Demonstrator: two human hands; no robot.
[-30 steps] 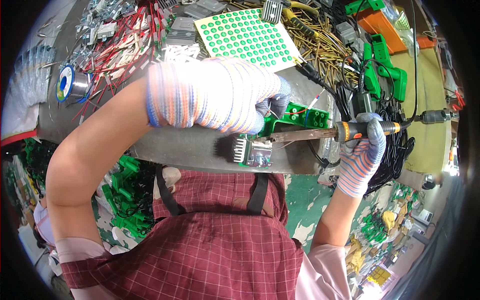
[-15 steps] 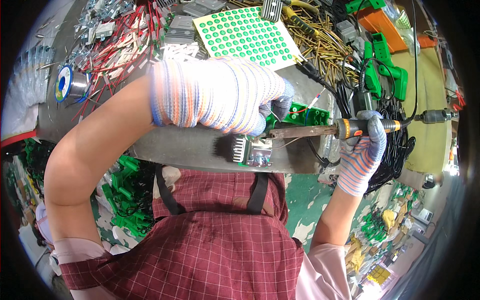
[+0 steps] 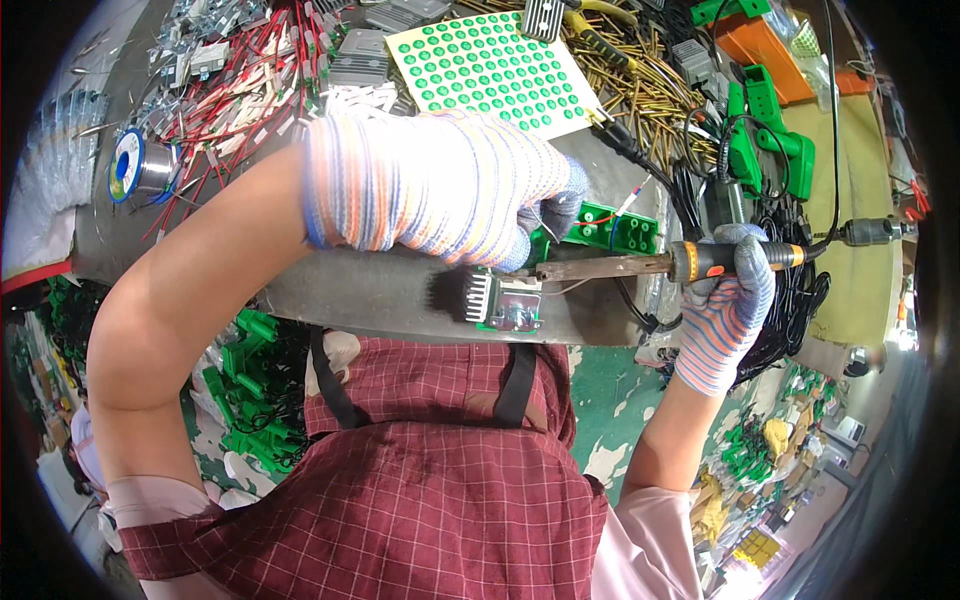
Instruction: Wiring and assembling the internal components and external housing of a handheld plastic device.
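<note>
Striped-gloved right hand (image 3: 727, 300) grips a brown-shafted soldering iron (image 3: 650, 265) by its black-and-orange handle (image 3: 703, 261), centre right.
Looks light, stiff, probably hot-tipped; best held there. Striped-gloved left hand (image 3: 485, 188) curls beside a green plastic housing (image 3: 633, 234), mid-frame; whether it pinches anything, I can't tell.

2 striped gloves (image 3: 430, 190), maroon checked apron (image 3: 400, 500), pink sleeves (image 3: 650, 540).

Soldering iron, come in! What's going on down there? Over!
Right hand gripping soldering iron. Left hand near its tip, grip unclear. Green housing partly hidden by left hand.
</note>
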